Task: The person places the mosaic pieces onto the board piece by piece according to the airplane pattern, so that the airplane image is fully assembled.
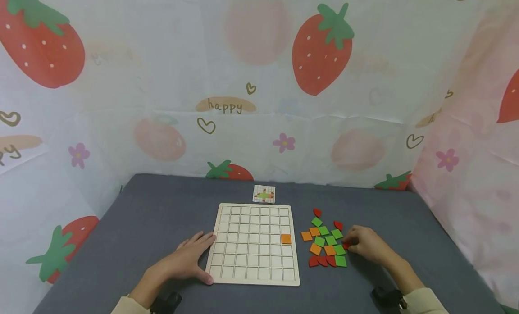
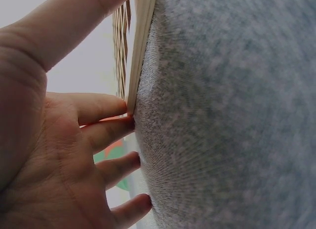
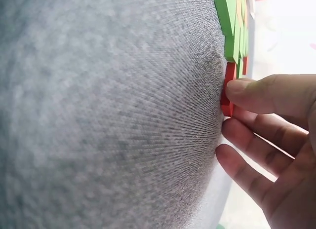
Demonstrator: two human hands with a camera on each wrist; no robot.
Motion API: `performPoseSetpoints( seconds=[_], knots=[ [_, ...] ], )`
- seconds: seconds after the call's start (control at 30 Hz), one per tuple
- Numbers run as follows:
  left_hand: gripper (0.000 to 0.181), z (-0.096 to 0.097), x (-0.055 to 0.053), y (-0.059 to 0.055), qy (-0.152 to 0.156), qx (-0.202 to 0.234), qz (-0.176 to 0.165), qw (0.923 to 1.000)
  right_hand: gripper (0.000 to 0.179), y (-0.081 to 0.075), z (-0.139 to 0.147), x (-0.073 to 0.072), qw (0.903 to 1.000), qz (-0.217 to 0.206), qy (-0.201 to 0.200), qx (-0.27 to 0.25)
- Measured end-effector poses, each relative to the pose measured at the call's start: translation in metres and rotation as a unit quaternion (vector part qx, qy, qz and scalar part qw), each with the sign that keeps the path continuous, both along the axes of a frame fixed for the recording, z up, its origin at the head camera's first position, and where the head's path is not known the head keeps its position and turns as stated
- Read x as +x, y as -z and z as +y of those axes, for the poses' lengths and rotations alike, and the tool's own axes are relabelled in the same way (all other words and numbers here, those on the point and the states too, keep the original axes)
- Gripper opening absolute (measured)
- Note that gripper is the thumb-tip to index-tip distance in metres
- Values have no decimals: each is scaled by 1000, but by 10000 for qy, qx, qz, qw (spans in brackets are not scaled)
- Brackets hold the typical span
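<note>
A pale wooden grid board (image 1: 253, 280) lies on the table, with one orange square tile (image 1: 286, 238) in a cell near its right edge. My left hand (image 1: 188, 257) rests at the board's left side, fingers spread and touching its edge (image 2: 140, 46), thumb at the near left corner. Right of the board lies a loose group of green tiles (image 1: 319, 241), orange tiles (image 1: 315, 249) and red curved pieces (image 1: 322, 261). At that group's right side my right hand (image 1: 366, 244) pinches a red piece (image 3: 228, 93) between thumb and index finger, low against the cloth.
A small picture card (image 1: 264, 194) with a coloured pattern on a grid lies behind the board. Dark grey cloth (image 1: 174, 206) covers the table. A strawberry-print curtain (image 1: 259, 79) hangs behind and on both sides.
</note>
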State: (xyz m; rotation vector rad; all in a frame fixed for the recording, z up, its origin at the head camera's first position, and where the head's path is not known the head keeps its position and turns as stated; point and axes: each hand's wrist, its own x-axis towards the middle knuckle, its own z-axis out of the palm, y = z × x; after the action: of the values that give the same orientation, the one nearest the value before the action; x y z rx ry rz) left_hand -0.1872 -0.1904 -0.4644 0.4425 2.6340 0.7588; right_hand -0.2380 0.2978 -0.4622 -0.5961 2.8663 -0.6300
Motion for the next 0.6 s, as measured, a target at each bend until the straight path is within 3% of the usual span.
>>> performPoseSetpoints(
  seconds=[0.6],
  knots=[
    [111,0,0,1,-3,27,58,10000,15,1,0,2,9997,-68,148,-199]
  ],
)
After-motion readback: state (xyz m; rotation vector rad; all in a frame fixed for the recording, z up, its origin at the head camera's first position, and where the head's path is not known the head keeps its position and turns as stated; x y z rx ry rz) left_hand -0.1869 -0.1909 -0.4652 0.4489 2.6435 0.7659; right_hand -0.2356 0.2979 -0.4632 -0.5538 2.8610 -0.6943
